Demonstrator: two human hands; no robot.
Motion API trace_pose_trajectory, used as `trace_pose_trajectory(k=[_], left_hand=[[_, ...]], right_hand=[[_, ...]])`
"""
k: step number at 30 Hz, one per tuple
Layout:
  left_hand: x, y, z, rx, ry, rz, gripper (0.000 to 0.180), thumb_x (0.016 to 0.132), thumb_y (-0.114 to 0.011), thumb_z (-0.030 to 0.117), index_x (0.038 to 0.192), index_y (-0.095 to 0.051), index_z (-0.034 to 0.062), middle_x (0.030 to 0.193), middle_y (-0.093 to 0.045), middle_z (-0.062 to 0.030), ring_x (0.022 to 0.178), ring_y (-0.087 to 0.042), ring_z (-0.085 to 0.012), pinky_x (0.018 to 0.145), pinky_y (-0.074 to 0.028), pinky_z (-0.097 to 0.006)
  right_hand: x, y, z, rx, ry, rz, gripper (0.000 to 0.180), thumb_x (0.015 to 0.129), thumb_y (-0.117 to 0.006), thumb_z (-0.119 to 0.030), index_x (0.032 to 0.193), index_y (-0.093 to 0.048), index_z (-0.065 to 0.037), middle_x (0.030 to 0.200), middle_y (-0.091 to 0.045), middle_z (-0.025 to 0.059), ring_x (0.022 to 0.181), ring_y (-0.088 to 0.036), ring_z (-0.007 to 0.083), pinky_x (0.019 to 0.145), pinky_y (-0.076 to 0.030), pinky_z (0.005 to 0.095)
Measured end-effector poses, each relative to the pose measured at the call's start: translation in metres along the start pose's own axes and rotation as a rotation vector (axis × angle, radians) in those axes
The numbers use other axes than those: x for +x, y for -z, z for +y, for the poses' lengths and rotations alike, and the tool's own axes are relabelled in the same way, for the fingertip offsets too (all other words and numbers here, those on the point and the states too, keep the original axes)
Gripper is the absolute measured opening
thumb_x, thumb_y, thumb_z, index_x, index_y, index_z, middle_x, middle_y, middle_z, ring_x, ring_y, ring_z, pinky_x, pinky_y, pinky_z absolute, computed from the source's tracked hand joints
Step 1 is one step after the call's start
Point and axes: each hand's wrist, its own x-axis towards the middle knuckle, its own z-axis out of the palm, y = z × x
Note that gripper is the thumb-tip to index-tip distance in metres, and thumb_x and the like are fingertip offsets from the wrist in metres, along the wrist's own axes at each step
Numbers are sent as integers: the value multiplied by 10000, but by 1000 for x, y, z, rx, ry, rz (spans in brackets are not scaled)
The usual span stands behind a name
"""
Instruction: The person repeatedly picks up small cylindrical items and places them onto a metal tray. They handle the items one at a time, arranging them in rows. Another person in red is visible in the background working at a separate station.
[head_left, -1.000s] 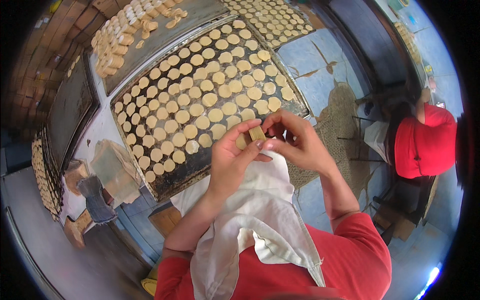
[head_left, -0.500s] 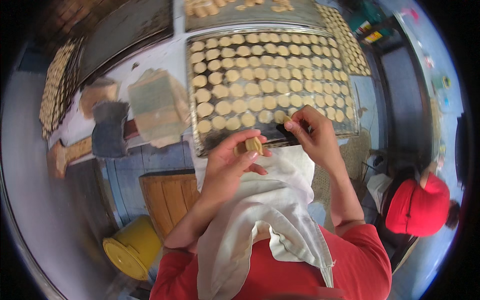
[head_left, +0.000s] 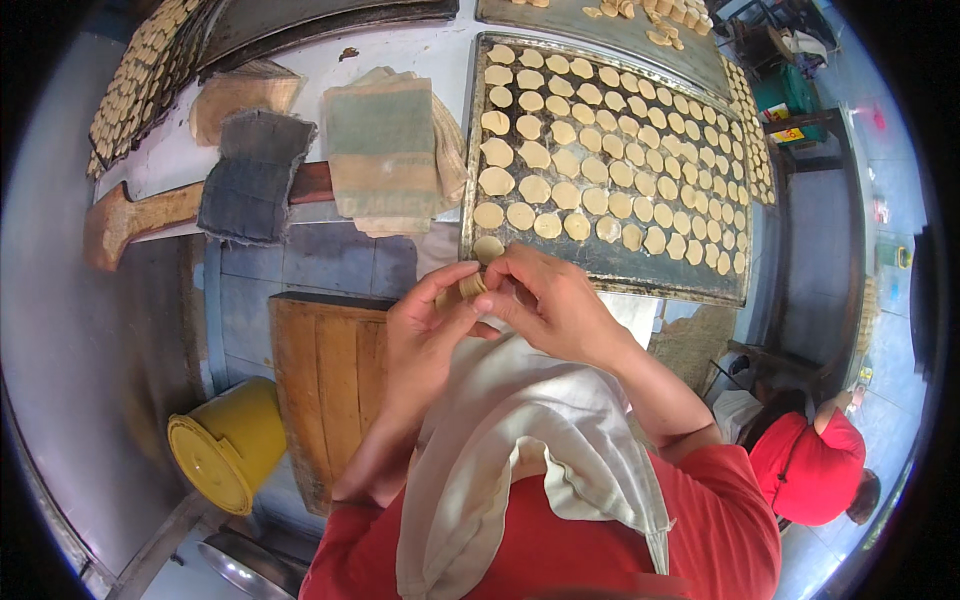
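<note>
My left hand [head_left: 430,325] and my right hand [head_left: 550,300] meet in front of my chest, both pinching a small stack of pale dough rounds [head_left: 470,286]. They hover at the near left corner of a dark baking tray [head_left: 610,270] covered with several rows of flat round dough pieces [head_left: 580,170]. One round [head_left: 487,247] lies at the tray's near edge just above my fingers. A cream cloth [head_left: 520,440] hangs from my neck over my red shirt.
Folded cloths [head_left: 385,140] and a grey rag [head_left: 250,170] lie on the white counter left of the tray. More trays of rounds [head_left: 140,80] sit at the far left and top. Below are a wooden board [head_left: 330,380], a yellow bucket [head_left: 230,445] and a person in red [head_left: 810,465].
The view has swung left and the tray now sits to the upper right. My hands have come together on the dough stack near the tray's near left corner.
</note>
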Motion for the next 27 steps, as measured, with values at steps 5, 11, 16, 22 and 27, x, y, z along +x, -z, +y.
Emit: trace_pose_trajectory(k=[5, 11, 16, 22, 27], left_hand=[[4, -13, 0, 42, 2, 1, 403, 1072, -694, 19, 1471, -642, -15, 1288, -741, -120, 1144, -760, -238, 822, -687, -362], [8, -22, 1, 75, -19, -90, 398, 1088, -695, 9, 1482, -642, -18, 1331, -703, -116, 1137, -738, -199, 851, -701, -345], [8, -31, 0, 143, -11, -79, 397, 1068, -704, 10, 1462, -659, -17, 1286, -722, -119, 1174, -755, -238, 834, -687, -360], [10, -41, 0, 101, 36, -99, 407, 1064, -709, -3, 1466, -652, -25, 1320, -707, -129, 1173, -756, -244, 845, -690, -354], [12, -51, -3, 55, 26, -122, 260, 1073, -704, -18, 1328, -666, -51, 1351, -690, -155, 1179, -749, -240, 845, -700, -353]], right_hand=[[-5, 14, 8, -308, -78, 164, 267, 985, -827, -313, 974, -747, -59, 872, -696, 144, 741, -694, 361, 669, -532, 453], [-23, 15, 9, 93, -124, 69, 189, 1010, -806, -240, 1034, -770, -56, 890, -719, 136, 713, -689, 311, 670, -531, 416], [-25, 17, 12, 86, -52, 119, 140, 1036, -793, -142, 1055, -720, -23, 875, -673, 80, 724, -636, 208, 672, -501, 346], [-28, 34, 13, -203, -111, 136, 181, 983, -823, -213, 1018, -758, -48, 950, -721, 142, 815, -717, 365, 714, -549, 432], [-38, 42, 16, -44, -55, 171, 143, 984, -804, -185, 991, -760, -49, 924, -713, 143, 809, -716, 367, 704, -545, 441]])
